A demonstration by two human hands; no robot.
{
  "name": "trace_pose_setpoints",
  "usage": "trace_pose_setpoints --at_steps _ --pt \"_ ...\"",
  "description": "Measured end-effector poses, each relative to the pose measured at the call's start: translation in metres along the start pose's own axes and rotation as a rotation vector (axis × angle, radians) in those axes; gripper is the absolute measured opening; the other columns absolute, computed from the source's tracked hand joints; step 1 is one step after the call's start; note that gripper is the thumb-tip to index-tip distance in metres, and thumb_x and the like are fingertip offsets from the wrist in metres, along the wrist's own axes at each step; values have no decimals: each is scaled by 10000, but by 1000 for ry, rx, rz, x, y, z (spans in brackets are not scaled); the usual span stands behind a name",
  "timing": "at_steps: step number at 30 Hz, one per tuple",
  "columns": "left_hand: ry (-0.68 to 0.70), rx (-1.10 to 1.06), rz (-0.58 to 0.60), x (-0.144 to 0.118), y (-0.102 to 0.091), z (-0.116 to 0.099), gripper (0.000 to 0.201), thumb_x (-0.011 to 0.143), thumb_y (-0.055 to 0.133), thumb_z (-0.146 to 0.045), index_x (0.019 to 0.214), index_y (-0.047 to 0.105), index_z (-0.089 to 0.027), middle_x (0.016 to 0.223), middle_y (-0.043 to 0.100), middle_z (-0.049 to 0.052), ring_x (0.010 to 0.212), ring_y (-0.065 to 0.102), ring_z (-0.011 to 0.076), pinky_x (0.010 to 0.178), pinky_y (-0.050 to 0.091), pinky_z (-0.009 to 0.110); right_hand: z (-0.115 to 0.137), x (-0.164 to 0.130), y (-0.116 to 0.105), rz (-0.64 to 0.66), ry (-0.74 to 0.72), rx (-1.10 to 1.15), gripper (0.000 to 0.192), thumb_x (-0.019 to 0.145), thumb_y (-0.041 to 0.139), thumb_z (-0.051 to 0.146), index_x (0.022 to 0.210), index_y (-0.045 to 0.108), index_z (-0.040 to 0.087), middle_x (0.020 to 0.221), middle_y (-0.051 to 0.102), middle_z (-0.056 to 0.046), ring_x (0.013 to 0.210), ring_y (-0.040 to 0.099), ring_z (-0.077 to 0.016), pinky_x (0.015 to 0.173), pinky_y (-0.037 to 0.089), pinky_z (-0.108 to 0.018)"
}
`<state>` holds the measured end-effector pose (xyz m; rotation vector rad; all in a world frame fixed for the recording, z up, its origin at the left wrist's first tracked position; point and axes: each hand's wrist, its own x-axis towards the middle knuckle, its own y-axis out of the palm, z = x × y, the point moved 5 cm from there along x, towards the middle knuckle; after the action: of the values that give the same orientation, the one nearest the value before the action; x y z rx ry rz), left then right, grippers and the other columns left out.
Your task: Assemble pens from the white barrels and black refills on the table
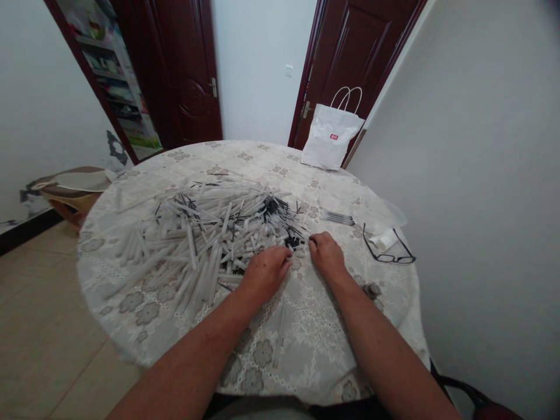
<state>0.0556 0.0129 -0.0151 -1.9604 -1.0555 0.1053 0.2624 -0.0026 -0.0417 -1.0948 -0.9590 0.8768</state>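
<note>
My left hand (268, 269) rests at the right front edge of a loose pile of translucent plastic tubes (192, 239), its fingers curled together. Whatever it may hold is hidden. Just beyond its fingertips lie small black pieces (294, 241), like short caps. A short way to the right, my right hand (327, 254) is closed in a pinch low over the tablecloth. Something small and dark shows at its fingertips, too small to name. Thin black rods (275, 205) are bunched in the pile's right part. Beyond my right hand lies a neat row of thin clear tubes with dark ends (338, 218).
A patterned cloth covers the round table (301, 326). Black-framed glasses (389, 258) lie at the right beside a crumpled white packet (384, 240). A small dark round object (371, 290) sits by my right forearm. A white paper bag (331, 137) stands at the far edge.
</note>
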Motion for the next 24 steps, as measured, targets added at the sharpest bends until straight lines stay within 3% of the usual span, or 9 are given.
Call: trace_pose_setpoints --at_steps 5,14,17,24 --pt "-6 227 150 -3 11 -4 256 962 490 -247 1090 711 -245 1003 681 86 860 658 231 738 460 310 8 1 1 38 51 -130 262 1047 415 337 1120 625 198 1108 615 -105 957 648 -218 784 462 -290" --pt "29 406 170 -8 2 -20 303 938 493 -150 1176 659 -233 988 660 97 825 649 232 686 440 318 8 -5 -1 66 54 -201 245 1032 413 316 1111 573 149 1107 619 -153 942 684 -251 755 494 -311" --pt "142 408 291 -20 -5 -36 207 918 519 -131 988 690 -226 962 656 82 827 641 234 665 426 322 5 -3 1 80 14 -190 272 1049 388 342 1123 573 158 1110 625 -148 951 682 -248 768 488 -315" --pt "439 569 506 -64 -6 -60 17 894 649 -209 904 656 -197 963 650 62 847 616 236 626 416 341 -3 -10 2 81 -50 -133 232 1025 423 220 1099 599 89 1088 655 -181 965 670 -251 783 438 -301"
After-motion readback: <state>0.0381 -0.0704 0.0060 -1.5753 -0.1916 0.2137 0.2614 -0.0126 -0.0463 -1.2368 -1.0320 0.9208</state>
